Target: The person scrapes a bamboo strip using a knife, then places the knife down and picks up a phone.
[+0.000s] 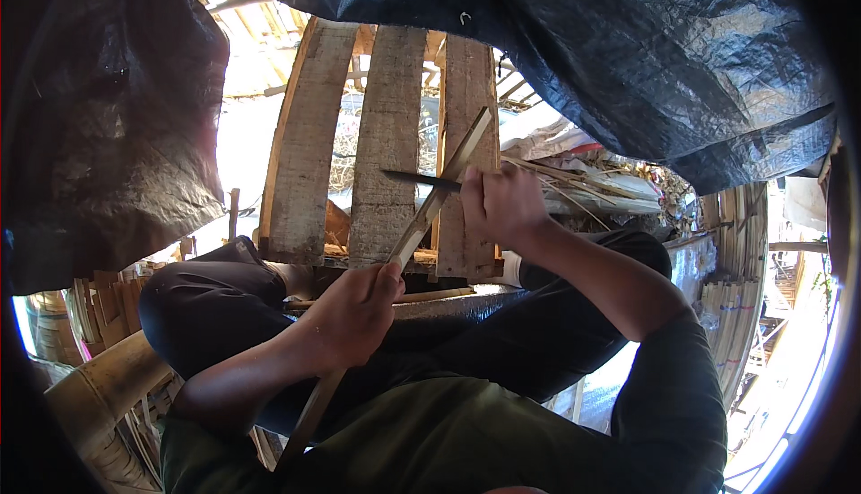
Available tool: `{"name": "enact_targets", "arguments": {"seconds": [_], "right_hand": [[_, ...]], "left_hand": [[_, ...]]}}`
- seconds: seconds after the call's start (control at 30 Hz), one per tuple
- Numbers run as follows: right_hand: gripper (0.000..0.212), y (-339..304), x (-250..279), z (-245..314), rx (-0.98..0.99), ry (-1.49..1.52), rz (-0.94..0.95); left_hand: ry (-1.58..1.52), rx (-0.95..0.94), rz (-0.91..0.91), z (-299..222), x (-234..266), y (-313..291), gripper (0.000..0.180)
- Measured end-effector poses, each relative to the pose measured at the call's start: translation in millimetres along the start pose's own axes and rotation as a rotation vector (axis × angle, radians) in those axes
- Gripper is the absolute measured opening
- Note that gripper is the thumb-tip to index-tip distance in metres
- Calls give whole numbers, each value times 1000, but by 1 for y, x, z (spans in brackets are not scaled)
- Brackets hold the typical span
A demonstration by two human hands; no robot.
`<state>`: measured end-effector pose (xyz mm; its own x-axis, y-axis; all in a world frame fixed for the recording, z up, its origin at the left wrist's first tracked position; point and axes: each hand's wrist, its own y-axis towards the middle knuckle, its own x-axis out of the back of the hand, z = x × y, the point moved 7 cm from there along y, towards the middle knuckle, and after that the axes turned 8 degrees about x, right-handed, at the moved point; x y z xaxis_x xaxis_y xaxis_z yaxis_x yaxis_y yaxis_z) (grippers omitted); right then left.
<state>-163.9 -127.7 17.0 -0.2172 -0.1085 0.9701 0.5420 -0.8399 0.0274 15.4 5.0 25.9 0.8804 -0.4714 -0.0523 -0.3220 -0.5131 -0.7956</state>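
A long, flat strip of wood or bamboo (420,225) slants across my lap, its far end up to the right over the slats. My left hand (354,314) is wrapped round its lower part, and the tail runs down past my wrist. In my right hand (504,209), closed in a fist, is a knife; its handle is hidden by my fingers. The dark knife blade (421,179) points left and lies across the strip near its upper end. Whether the edge bites into the strip I cannot tell.
Wide rough wooden slats (386,144) stand before me with gaps between them. Dark plastic sheeting (628,54) hangs overhead and at the left. A thick bamboo pole (108,386) lies at lower left. Thin split strips (574,180) are piled at right, near bundled slats (731,314).
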Motion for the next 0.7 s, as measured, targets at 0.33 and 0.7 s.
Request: {"name": "enact_targets", "arguments": {"seconds": [0.33, 0.7], "right_hand": [[42, 8, 6, 8, 47, -101, 38], [33, -11, -1, 18, -111, 140, 195]], "left_hand": [[91, -326, -87, 4, -6, 9, 39], [-101, -72, 18, 4, -6, 10, 42]]}}
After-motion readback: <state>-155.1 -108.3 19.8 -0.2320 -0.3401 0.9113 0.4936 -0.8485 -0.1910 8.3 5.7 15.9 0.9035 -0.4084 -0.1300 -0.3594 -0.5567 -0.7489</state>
